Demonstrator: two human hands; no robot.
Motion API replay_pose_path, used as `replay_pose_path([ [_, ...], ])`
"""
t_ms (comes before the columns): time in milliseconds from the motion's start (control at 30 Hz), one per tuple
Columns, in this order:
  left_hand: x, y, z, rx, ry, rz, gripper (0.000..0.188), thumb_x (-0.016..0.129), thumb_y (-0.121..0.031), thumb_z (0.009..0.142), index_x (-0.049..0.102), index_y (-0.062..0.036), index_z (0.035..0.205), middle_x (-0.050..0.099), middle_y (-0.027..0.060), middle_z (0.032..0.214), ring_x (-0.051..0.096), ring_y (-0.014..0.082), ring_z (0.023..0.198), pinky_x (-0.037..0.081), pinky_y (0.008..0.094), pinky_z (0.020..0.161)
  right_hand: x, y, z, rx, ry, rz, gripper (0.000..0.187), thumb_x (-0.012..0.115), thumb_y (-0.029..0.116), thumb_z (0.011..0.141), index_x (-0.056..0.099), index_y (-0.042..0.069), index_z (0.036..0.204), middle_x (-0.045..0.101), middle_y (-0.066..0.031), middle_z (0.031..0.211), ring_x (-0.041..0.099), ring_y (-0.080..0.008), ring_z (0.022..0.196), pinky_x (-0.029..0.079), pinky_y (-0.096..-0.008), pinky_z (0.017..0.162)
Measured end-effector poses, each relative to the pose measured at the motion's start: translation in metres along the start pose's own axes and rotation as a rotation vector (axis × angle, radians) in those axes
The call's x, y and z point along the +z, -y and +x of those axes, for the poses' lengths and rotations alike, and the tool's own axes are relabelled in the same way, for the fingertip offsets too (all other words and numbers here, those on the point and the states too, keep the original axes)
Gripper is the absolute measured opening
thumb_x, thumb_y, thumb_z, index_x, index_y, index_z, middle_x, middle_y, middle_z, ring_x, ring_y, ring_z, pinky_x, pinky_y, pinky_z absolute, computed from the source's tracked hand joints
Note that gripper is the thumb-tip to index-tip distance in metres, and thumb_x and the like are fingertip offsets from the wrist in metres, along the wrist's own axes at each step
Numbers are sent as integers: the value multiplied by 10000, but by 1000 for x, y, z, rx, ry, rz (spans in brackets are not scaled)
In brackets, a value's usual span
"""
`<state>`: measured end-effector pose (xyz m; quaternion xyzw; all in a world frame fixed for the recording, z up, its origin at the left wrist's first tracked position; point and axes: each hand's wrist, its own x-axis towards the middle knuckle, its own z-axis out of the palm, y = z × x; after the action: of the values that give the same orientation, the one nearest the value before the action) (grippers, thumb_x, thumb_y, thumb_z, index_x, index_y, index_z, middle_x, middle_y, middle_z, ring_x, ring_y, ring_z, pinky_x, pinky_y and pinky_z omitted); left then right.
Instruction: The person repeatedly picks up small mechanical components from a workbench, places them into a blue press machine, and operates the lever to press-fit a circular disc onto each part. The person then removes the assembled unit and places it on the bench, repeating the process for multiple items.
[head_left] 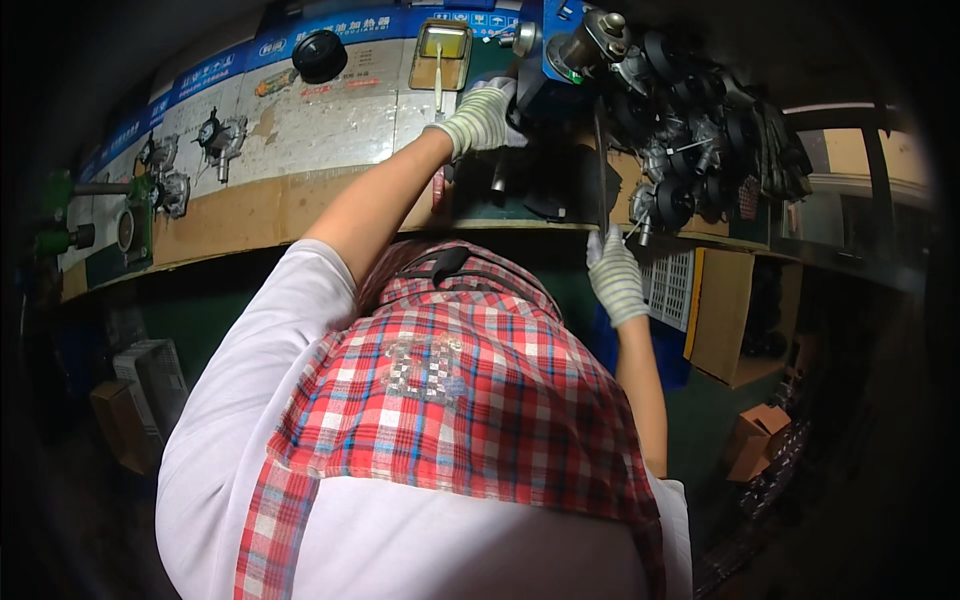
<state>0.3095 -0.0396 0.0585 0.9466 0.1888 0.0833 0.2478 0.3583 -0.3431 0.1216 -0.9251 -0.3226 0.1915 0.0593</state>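
Wears a red plaid apron over a white shirt, on the near side of a blue press. Raises the right forearm steeply, with the gloved right hand closed around the near end of a dark bar just right of the press. Has metal-and-black assemblies clustered to the press's right. Stretches the left forearm diagonally up and rightward, bringing the gloved left hand to the press's left side with fingertips hidden; cannot tell whether clamped or apart. Shows, farther off and left of the press, a tray with a brush.
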Motion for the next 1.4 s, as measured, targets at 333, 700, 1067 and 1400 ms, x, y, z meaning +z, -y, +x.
replay_pose_path([
  [333,-4,2,1,13,-8,-41,968,856,-383,533,424,69,1272,480,259,1237,466,400,1158,385,409,1004,25,3,18,41,-232,169,390,447,375,942,614,35,1034,654,-227,881,622,-406,835,499,-462,743],
  [700,15,20,4,75,3,-159,950,827,-404,572,413,39,1303,447,230,1305,442,405,1185,368,414,1019,59,4,49,81,-321,160,269,469,363,938,557,109,954,637,-170,706,619,-389,665,485,-484,615],
  [1067,-16,-3,-19,-149,198,-41,910,762,-377,686,322,-22,1399,360,227,1414,331,393,1316,298,424,1089,128,-9,127,90,-473,187,296,575,329,849,537,126,1061,631,-133,711,623,-345,661,491,-465,641],
  [1400,17,24,-10,-344,103,-821,745,456,-561,899,406,22,1361,489,251,1317,446,319,1257,346,338,1031,49,-7,50,91,-65,289,387,435,431,934,563,73,1008,643,-202,791,617,-405,765,485,-476,704],
])
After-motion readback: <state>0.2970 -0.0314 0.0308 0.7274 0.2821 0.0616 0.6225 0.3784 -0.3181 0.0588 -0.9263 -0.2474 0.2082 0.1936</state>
